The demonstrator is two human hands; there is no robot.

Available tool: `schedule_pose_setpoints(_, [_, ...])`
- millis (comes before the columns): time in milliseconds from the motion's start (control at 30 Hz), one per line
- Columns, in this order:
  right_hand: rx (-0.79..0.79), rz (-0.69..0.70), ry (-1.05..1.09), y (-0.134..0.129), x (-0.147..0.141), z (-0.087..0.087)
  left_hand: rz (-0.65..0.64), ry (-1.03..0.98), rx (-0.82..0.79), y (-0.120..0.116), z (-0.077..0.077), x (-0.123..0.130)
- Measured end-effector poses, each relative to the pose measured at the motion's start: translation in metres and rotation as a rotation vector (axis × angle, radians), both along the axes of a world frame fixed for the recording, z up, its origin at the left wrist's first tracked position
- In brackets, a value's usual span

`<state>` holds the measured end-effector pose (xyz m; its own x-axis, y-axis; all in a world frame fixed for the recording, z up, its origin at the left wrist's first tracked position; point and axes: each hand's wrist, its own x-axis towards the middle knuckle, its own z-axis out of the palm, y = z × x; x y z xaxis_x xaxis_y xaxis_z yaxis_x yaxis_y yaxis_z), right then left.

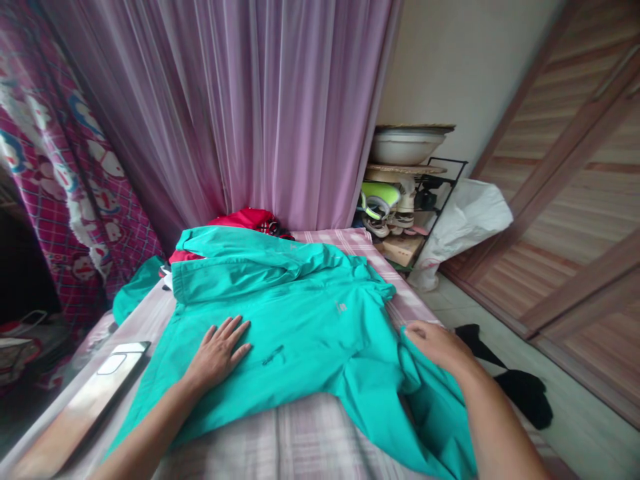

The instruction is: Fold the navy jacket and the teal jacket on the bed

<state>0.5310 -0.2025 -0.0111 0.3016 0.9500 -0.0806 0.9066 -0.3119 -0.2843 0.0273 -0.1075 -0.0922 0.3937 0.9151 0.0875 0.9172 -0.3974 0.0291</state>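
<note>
A teal jacket (300, 333) lies spread over a checked cloth, with small printed marks on its front. One sleeve is folded across the far side, and loose fabric bunches at the near right. My left hand (220, 350) rests flat on the jacket's body, fingers stretched out and slightly apart. At the jacket's right edge, my right hand (433, 341) has its fingers curled closed on the fabric. Its fingertips are partly hidden by the hand itself.
A phone-shaped slab (83, 410) lies at the left on the checked cloth (285, 440). Red clothing (245, 219) sits behind the jacket by the purple curtain (280, 113). To the right are a shoe rack (400, 250), a white bag (463, 217), black cloth items (525, 393) and a wooden wardrobe (565, 180).
</note>
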Motion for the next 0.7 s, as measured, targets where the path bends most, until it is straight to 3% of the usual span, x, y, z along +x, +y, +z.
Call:
schedule_pose_setpoints(100, [-0.104, -0.151, -0.203, 0.001, 0.006, -0.009, 0.013, -0.012, 0.006, -0.002, 0.003, 0.004])
schedule_pose_setpoints(233, [-0.123, -0.139, -0.309, -0.006, 0.011, -0.027, 0.022, -0.024, 0.004, -0.004, 0.005, 0.006])
schedule_pose_setpoints(333, [-0.131, -0.171, -0.276, -0.009, 0.012, -0.029, 0.022, -0.044, 0.018, -0.005, 0.005, 0.006])
schedule_pose_setpoints(500, [-0.091, -0.252, -0.192, -0.008, 0.011, -0.007, 0.028, -0.062, 0.023, -0.005, 0.006, 0.008])
schedule_pose_setpoints(633, [0.187, -0.519, -0.222, -0.012, 0.021, 0.023, 0.038, -0.066, 0.016, -0.007, 0.009, 0.01])
schedule_pose_setpoints(700, [0.252, -0.571, -0.216, -0.012, 0.026, 0.037, 0.044, -0.063, 0.013, -0.007, 0.009, 0.011])
